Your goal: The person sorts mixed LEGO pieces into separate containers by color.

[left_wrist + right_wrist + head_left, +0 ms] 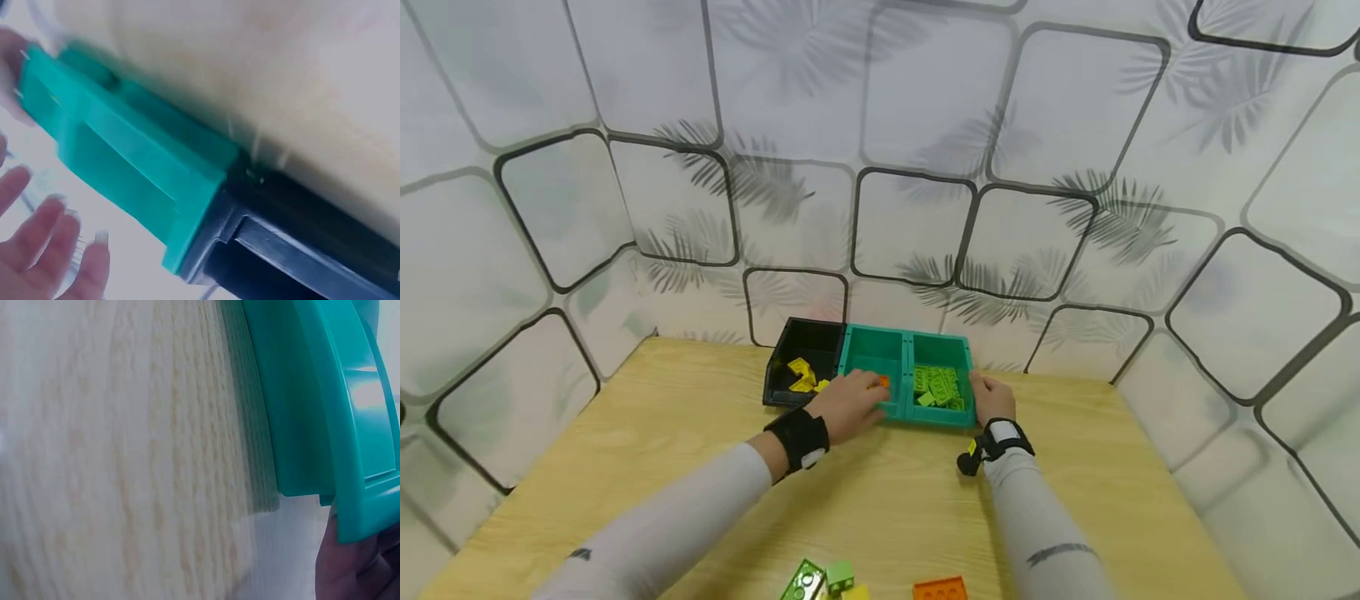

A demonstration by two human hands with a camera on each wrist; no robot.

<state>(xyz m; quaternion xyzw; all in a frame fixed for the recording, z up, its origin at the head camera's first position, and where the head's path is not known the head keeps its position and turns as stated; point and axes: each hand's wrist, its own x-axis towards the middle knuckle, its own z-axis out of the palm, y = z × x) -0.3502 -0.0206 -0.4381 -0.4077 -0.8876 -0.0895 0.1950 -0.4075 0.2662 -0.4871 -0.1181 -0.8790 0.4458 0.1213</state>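
Two teal bins stand side by side at the back of the table. My left hand (847,406) is over the front of the middle teal bin (875,343), its fingers spread and bare in the left wrist view. An orange brick (883,381) shows inside that bin, partly behind the hand. At the outer side of the right teal bin (942,421), my right hand (994,398) grips the wall, with fingers (337,565) curled at the rim's corner in the right wrist view. Several light green bricks (940,383) lie in this bin.
A black bin (816,333) with several yellow bricks (802,375) adjoins the teal ones on the left. Near the front edge of the wooden table (700,475) lie a green brick (805,579), a light green brick (840,575) and an orange brick (940,588). A patterned curtain (910,225) hangs behind.
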